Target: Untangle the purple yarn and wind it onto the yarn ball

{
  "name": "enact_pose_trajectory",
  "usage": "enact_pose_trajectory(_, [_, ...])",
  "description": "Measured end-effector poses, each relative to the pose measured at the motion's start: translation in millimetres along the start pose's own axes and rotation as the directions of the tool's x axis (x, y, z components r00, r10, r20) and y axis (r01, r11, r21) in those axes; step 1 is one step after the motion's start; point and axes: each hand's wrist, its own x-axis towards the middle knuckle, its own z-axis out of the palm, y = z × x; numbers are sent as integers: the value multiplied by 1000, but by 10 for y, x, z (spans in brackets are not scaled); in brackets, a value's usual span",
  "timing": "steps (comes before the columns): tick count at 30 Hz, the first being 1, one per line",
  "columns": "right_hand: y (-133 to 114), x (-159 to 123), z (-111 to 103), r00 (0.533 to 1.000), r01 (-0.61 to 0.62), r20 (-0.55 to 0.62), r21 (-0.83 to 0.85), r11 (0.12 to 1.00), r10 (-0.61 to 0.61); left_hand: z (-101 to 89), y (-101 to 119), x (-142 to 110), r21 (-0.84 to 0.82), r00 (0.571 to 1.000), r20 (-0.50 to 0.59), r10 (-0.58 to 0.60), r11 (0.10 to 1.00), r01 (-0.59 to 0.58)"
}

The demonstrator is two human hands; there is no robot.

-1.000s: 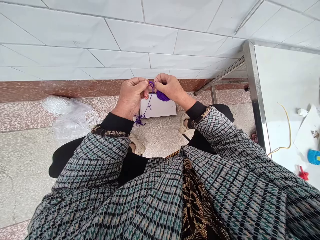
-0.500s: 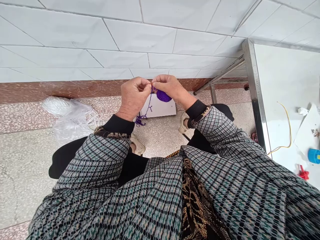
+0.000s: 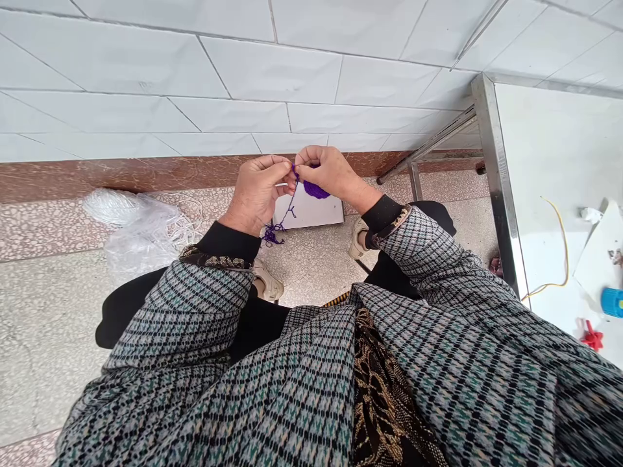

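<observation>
Fingertip to fingertip, my left hand point(image 3: 260, 191) and my right hand point(image 3: 331, 174) both pinch purple yarn point(image 3: 291, 206). From the pinch a knotted strand hangs down to a tangled bunch of loose ends below the left hand. A ball of purple yarn point(image 3: 316, 190) shows just under my right palm, partly covered by that hand. Behind it is a white flat-topped box or board point(image 3: 316, 214) on the floor. The exact knot or loop between the fingertips is too small to make out.
A white yarn skein point(image 3: 111, 206) and a clear plastic bag point(image 3: 136, 237) lie on the speckled floor at left. A tiled wall point(image 3: 272, 71) rises in front. At right stands a metal-edged table point(image 3: 540, 162) with a yellow cord point(image 3: 564, 246), a blue cap point(image 3: 611, 302) and a red piece point(image 3: 592, 335).
My left hand has turned slightly and its lower fingers have loosened and spread, the thumb and index still together. My right hand has barely moved; less of the purple ball shows.
</observation>
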Motion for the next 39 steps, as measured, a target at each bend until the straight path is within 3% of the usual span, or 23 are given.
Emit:
enact_pose_trajectory(9, [-71, -16, -2, 992, -130, 47, 317, 940, 121, -36, -43, 41, 34, 998, 54, 12, 999, -14])
enact_pose_trajectory(15, [-103, -29, 0, 988, -154, 48, 402, 903, 147, -45, -63, 52, 101, 996, 77, 53, 993, -61])
enact_pose_trajectory(18, [-100, -27, 0, 983, -181, 48, 433, 883, 178, -48, -60, 40, 198, 989, 32, 142, 969, -146])
enact_pose_trajectory(21, [-111, -34, 4, 973, -222, 48, 456, 862, 225, -53, -43, 1, 423, 926, -16, 378, 841, -337])
enact_pose_trajectory(23, [-125, -41, 7, 970, -233, 44, 457, 858, 239, -53, -30, -30, 551, 863, 54, 502, 706, -445])
enact_pose_trajectory(26, [-143, -49, 9, 971, -226, 30, 455, 861, 239, -50, -18, -54, 637, 820, 160, 550, 577, -511])
enact_pose_trajectory(29, [-151, -51, 9, 970, -227, 31, 460, 858, 240, -56, -7, -54, 675, 833, 167, 528, 555, -487])
enact_pose_trajectory(36, [-102, -31, 7, 968, -245, 60, 456, 856, 245, -89, 7, -38, 590, 876, 156, 457, 668, -453])
enact_pose_trajectory(39, [-63, -17, 6, 967, -249, 76, 475, 844, 243, -87, 0, -25, 618, 870, 157, 467, 642, -455])
